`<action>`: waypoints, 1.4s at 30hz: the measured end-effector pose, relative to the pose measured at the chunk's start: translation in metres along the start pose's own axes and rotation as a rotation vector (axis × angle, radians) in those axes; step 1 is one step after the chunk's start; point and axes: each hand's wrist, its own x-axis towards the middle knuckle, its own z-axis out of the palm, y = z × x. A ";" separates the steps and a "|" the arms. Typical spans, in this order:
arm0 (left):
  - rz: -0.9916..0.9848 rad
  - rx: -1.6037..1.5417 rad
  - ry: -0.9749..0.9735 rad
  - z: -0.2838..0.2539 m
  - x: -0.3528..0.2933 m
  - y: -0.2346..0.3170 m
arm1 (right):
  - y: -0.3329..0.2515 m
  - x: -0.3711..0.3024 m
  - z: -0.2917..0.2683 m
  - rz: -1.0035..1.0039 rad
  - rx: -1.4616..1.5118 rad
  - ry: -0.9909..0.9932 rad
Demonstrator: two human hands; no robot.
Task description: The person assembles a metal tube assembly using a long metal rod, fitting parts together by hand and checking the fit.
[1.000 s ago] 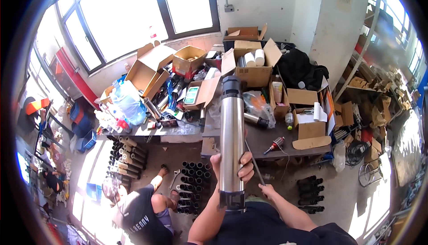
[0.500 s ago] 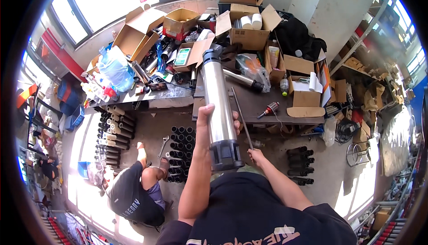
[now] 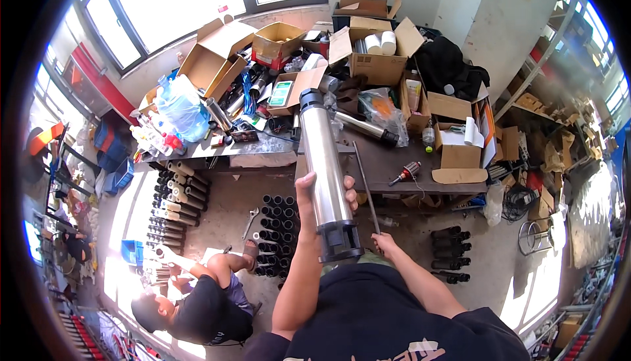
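Note:
My left hand [image 3: 307, 202] is wrapped round a shiny steel cylinder with black end pieces [image 3: 327, 167], which looks like a submersible pump body. It is held up in front of my chest, its far end leaning slightly left. The near black end has openings in its side. In my right hand [image 3: 386, 244], lower and to the right, the fingers close on the near end of a thin metal rod [image 3: 366, 190]. The rod points away from me, toward the bench edge, apart from the cylinder. Another steel cylinder [image 3: 361, 126] lies on the bench behind.
A cluttered dark bench [image 3: 420, 185] holds open cardboard boxes [image 3: 378, 65], bags and a red-and-silver motor part [image 3: 406, 173]. Black tubes [image 3: 276, 229] stand on the floor, with more black parts [image 3: 451, 254] at right. A co-worker [image 3: 210, 308] sits low at left, near a wrench [image 3: 250, 223].
The bench and floor have shifted slightly down and right in view. Both hands keep their grips. The co-worker has turned, an arm now stretched toward the parts at left.

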 end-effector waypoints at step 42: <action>0.209 0.739 0.347 0.015 -0.001 0.044 | 0.014 0.022 -0.009 -0.047 -0.182 0.110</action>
